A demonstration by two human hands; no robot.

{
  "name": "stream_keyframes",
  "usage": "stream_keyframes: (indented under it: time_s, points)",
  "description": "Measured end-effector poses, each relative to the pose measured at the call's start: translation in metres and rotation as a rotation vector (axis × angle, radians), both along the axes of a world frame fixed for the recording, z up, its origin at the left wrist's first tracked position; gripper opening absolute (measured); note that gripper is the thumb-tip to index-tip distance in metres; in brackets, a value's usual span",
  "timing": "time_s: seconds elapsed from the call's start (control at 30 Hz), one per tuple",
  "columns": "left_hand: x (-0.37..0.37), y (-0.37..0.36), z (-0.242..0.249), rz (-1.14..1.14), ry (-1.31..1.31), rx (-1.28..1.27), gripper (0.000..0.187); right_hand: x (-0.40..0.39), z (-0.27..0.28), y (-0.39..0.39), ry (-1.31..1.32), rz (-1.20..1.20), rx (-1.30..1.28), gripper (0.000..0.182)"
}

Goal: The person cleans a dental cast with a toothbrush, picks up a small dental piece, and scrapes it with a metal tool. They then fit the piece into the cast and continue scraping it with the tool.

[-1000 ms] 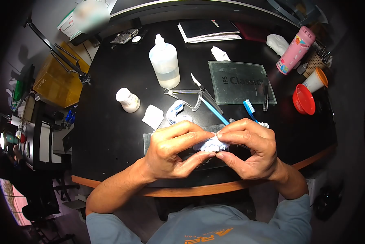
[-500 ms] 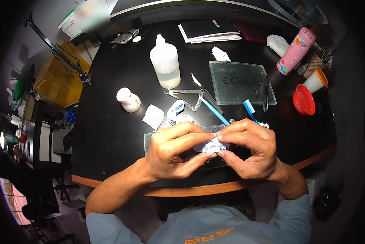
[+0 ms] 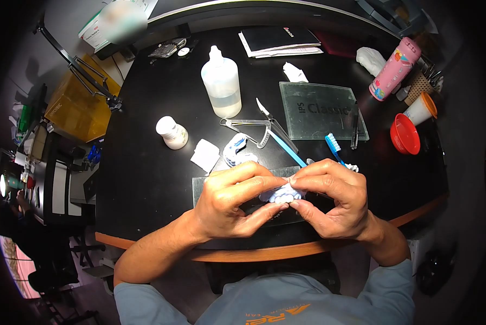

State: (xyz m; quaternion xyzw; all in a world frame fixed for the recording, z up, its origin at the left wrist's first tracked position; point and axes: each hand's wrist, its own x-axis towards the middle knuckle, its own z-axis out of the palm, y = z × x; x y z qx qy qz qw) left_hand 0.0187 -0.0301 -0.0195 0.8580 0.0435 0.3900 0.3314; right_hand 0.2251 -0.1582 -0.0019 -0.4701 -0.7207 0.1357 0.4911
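Both hands meet over a pale bluish-white dental cast (image 3: 280, 194) with a row of teeth showing. My left hand (image 3: 232, 200) pinches it from the left with thumb below and fingers above. My right hand (image 3: 332, 197) grips its right side the same way. The cast is held just above a clear glass slab (image 3: 199, 187) lying near the front edge of the black table (image 3: 145, 179). Most of the cast is hidden by my fingers.
Behind my hands lie a second blue-white cast (image 3: 236, 151), a white wad (image 3: 205, 155), a blue toothbrush (image 3: 334, 147), metal calipers (image 3: 248, 127), a small white jar (image 3: 171, 132), a clear liquid bottle (image 3: 221, 84), a glass "Classic" plate (image 3: 319, 111), a red lid (image 3: 404, 135) and a pink bottle (image 3: 393, 67).
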Motion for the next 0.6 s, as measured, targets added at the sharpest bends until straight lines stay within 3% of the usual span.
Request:
stream_keyframes:
  time_s: [0.6]
  points:
    - [0.0013,-0.0007,0.0045,0.089,-0.017,-0.010,0.034,0.0015,0.0022,-0.0005,-0.040,-0.048,-0.001,0.033]
